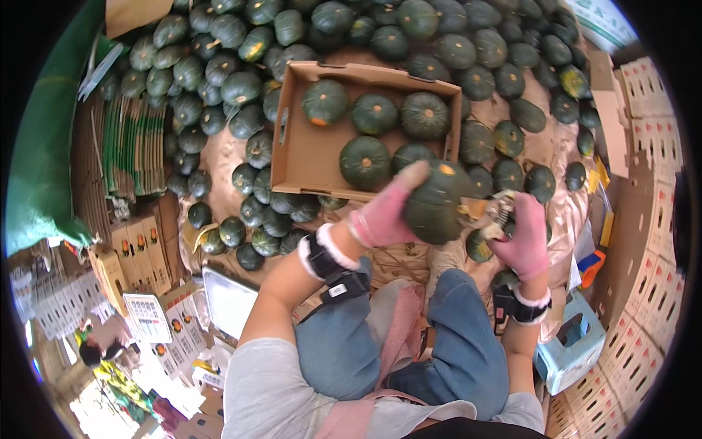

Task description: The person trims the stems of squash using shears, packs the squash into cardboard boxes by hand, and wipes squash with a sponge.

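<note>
My left hand (389,212), in a pink glove, holds a dark green pumpkin (436,205) in front of the near right corner of a cardboard box (292,175). In my right hand (525,238), also gloved in pink, is a pair of metal clippers (499,212), its jaws beside the pumpkin's stem end. Inside the box lie several green pumpkins (374,113); one is partly hidden behind the held pumpkin.
Many loose pumpkins (240,86) surround the box on brown sheeting. Flattened cartons (135,146) stand at the left, stacked cartons (643,293) at the right. A blue stool (574,347) is by my right arm. Another person (110,351) is at the lower left.
</note>
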A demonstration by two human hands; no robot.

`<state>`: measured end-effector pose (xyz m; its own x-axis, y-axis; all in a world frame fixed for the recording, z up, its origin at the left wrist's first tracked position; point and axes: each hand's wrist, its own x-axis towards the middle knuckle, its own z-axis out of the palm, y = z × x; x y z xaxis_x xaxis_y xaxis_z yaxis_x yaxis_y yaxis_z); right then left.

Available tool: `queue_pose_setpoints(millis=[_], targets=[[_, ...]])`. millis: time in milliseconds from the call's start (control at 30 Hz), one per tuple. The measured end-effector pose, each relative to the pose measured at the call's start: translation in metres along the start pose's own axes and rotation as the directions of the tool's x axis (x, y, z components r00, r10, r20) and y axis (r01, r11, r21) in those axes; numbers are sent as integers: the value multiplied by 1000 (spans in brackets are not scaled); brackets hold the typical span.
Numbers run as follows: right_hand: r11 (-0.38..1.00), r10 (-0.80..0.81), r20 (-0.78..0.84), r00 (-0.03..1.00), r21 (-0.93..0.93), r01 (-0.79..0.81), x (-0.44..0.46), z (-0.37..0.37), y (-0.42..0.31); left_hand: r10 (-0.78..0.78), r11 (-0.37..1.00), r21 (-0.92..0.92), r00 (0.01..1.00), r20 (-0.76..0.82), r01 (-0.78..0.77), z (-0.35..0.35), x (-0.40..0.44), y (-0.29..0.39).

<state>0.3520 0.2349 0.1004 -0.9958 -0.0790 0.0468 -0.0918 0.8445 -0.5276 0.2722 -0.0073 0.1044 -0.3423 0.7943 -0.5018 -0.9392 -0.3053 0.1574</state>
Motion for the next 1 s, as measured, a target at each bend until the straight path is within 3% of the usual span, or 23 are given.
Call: queue_pose_setpoints(millis=[33,133,233,333,367,467,533,567,600,633,667,733,767,867,933,1000], targets=[[1000,10,-28,1000,-19,-11,-6,1,6,-55,997,-42,992,113,60,-1,11,-4],[982,189,-67,980,-5,-189,-30,4,17,-206,974,-84,975,77,212,14,27,-13],[964,247,-140,959,-69,-258,-50,4,17,-282,935,-184,950,136,304,12,46,-29],[907,421,-194,886,69,-415,-77,23,18,-179,955,-207,967,179,215,19,71,-55],[933,359,-246,900,68,-354,-73,21,14,-298,893,-276,928,224,354,28,61,-45],[865,498,-217,840,186,-465,-62,16,15,111,993,28,992,67,-113,20,54,-34],[797,579,-218,786,353,-489,-69,25,32,480,772,466,877,20,-433,11,17,3],[755,616,-204,761,429,-496,-79,30,53,624,561,717,781,-36,-415,-7,6,19],[700,659,-182,730,504,-506,-89,33,64,750,312,900,660,-38,-304,-29,-4,34],[617,721,-153,676,588,-524,-87,32,60,835,-90,992,536,126,-94,-42,-17,51],[583,742,-149,654,623,-521,-88,35,63,825,-456,874,449,343,171,-52,-27,64],[522,774,-142,617,694,-496,-84,43,71,850,-484,720,464,251,497,-63,-37,72],[471,792,-89,604,718,-512,-79,43,72,831,-504,675,515,210,539,-68,-39,73],[498,769,-64,636,685,-533,-62,54,73,711,-654,486,691,130,580,-94,-40,70],[609,718,-126,685,590,-530,-54,68,74,733,-617,597,650,198,513,-103,-49,65],[572,732,-67,678,601,-559,-44,74,65,775,-574,722,541,327,386,-91,-64,60]])
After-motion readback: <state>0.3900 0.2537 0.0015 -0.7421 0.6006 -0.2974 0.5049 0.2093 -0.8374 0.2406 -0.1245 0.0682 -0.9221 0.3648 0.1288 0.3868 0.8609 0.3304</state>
